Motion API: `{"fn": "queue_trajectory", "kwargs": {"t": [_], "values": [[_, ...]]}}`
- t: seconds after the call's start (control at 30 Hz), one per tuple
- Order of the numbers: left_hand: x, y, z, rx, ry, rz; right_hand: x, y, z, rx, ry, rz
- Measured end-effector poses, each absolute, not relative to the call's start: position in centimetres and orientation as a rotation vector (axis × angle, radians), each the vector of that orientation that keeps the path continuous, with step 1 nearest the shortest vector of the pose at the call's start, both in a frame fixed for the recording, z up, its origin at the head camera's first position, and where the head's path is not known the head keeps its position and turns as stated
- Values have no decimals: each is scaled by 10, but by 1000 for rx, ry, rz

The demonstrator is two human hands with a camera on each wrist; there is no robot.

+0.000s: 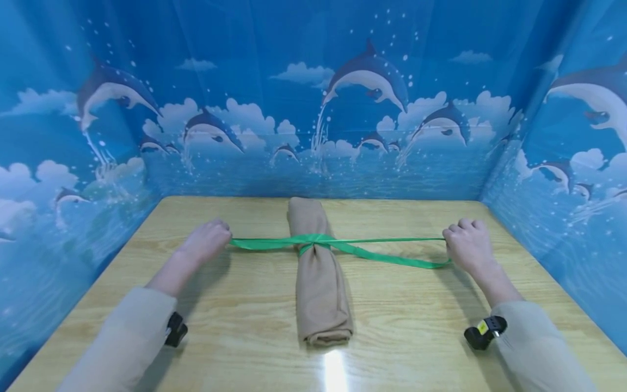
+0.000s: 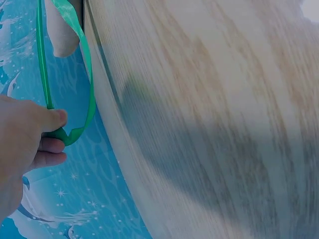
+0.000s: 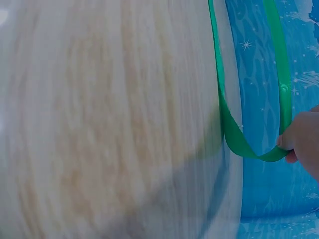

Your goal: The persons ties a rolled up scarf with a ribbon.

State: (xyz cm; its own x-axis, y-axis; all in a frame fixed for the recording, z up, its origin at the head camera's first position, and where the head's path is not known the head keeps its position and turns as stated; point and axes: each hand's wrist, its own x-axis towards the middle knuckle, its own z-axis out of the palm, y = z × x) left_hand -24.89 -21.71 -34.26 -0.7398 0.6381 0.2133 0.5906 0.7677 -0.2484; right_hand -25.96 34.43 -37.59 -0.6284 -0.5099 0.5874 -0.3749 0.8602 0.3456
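Observation:
A rolled brown cloth (image 1: 323,294) lies lengthwise at the middle of the table, cinched near its upper part by a green ribbon (image 1: 387,258). Loops of that ribbon stretch out to both sides from the knot. On the left, my left hand (image 1: 208,239) pinches one ribbon loop (image 2: 89,99) between thumb and fingers. Opposite it, my right hand (image 1: 469,245) grips the other loop (image 3: 237,142), one strand of it taut and the other sagging. Both hands are raised over the table, well apart from the cloth.
The light wooden table (image 1: 406,310) has a bright reflection near its front. A blue curtain (image 1: 274,163) printed with dolphins encloses its back and sides. Black devices (image 1: 175,330) are strapped at both sleeves.

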Motion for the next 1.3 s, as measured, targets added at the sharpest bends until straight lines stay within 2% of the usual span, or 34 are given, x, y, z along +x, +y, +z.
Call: {"fn": "queue_trajectory", "kwargs": {"t": [0.47,0.87,1.3], "values": [[-251,-220,-348,-943,-2757,210,-254,346,-374,477,-2666,-347],[-251,-221,-349,-952,-2759,188,-254,344,-370,463,-2800,-378],[-253,-218,-340,-853,-2863,196,-251,345,-370,529,-2839,-354]]}}
